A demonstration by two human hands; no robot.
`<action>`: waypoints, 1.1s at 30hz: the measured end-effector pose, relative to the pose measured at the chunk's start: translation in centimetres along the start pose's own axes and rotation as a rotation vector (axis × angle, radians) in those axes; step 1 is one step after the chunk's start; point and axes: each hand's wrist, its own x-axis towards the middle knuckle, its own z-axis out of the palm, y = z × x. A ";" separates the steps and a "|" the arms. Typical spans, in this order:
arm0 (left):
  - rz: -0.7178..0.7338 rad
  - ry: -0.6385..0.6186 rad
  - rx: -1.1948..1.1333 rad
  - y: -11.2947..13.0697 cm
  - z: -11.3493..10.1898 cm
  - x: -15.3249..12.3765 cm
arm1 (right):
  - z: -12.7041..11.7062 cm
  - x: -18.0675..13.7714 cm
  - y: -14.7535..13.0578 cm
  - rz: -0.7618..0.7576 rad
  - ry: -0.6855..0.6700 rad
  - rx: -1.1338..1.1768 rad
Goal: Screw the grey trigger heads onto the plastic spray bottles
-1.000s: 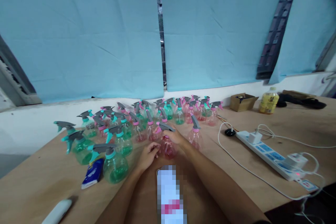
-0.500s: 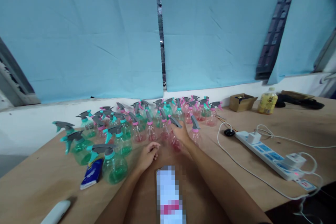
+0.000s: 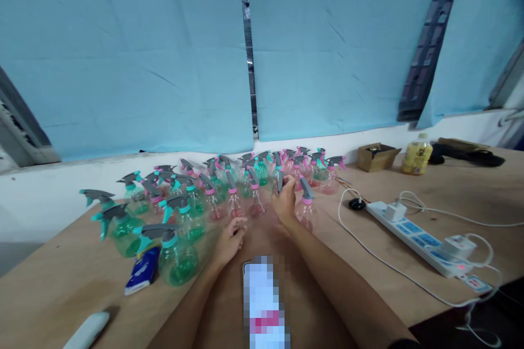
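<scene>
My right hand [image 3: 284, 200] is closed around the top of a spray bottle, whose grey trigger head [image 3: 280, 181] shows beside my fingers; the hand hides most of its body. To its right stands a clear spray bottle [image 3: 306, 211] with a pink collar, grey head and pinkish base. My left hand [image 3: 231, 241] rests on the table with its fingers loosely bent and nothing in them. Just beyond it are pink-collared spray bottles [image 3: 236, 206]. Nearer on the left sits a green-tinted spray bottle [image 3: 178, 263] with a turquoise collar.
Many more spray bottles crowd the table toward the wall. A lit phone [image 3: 264, 305] lies between my forearms, a blue packet [image 3: 143, 270] at left. On the right are a power strip [image 3: 417, 240] with cables, a cardboard box [image 3: 377, 159] and a yellow drink bottle [image 3: 416, 156].
My right hand has turned more upright, and the spray bottle's head has swung from slanting to nearly vertical. My left hand has barely moved.
</scene>
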 end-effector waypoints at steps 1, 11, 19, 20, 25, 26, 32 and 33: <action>0.000 -0.003 0.007 0.1 0.0 0.0 | 0.1 -0.1 0.2 -0.010 -0.007 -0.004; -0.006 -0.004 0.007 -0.1 0.2 0.0 | 1.1 -0.9 2.6 -0.353 0.032 -0.246; 0.009 -0.010 -0.001 -0.3 0.2 0.1 | 1.1 -1.3 2.9 -0.425 -0.034 -0.302; 0.011 -0.010 -0.001 -0.3 0.2 0.1 | 1.0 -1.3 2.8 -0.423 -0.041 -0.301; 0.015 -0.019 -0.006 -0.2 0.2 0.1 | 1.0 -1.3 2.5 -0.392 -0.058 -0.315; 0.015 -0.018 -0.007 -0.2 0.2 0.0 | 1.1 -1.3 2.5 -0.395 -0.065 -0.313; 0.014 -0.022 0.003 0.4 0.2 -0.2 | 1.6 -1.7 2.9 -0.437 -0.076 -0.305; 0.010 -0.023 0.001 0.4 0.2 -0.2 | 1.6 -1.7 3.0 -0.429 -0.075 -0.299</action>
